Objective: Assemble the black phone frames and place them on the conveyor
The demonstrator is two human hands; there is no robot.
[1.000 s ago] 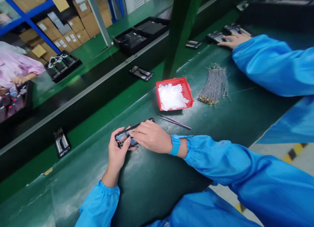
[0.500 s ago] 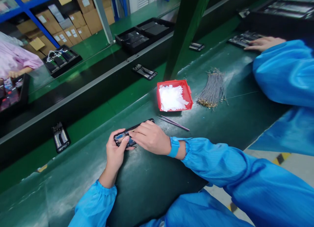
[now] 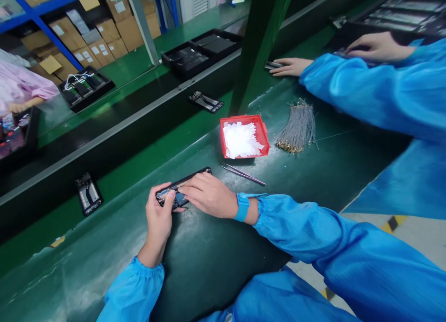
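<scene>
My left hand (image 3: 159, 217) is closed around the left end of an opened phone (image 3: 181, 200), a black frame with bare inner parts, held low over the green bench. My right hand (image 3: 212, 196), with a blue band at the wrist, bends over the phone's middle. Its fingertips are pressed together on the inner parts; whatever they pinch is hidden. Metal tweezers (image 3: 244, 174) lie just beyond that hand. Behind them stands a red bin (image 3: 266, 143) of white strips (image 3: 241, 139). A bundle of thin grey cables (image 3: 298, 127) with gold-coloured ends lies to its right.
Opened phones (image 3: 88, 194) sit on the lower green strip, another phone (image 3: 206, 102) farther along it. A green post (image 3: 259, 52) rises behind the bin. At right, a co-worker's hands (image 3: 291, 66) reach across the bench. Black trays (image 3: 205, 52) stand on the far ledge.
The co-worker's one hand now reaches left to a phone beside the post, while the other is at the tray side. My hands and the phone have shifted slightly left in view.
</scene>
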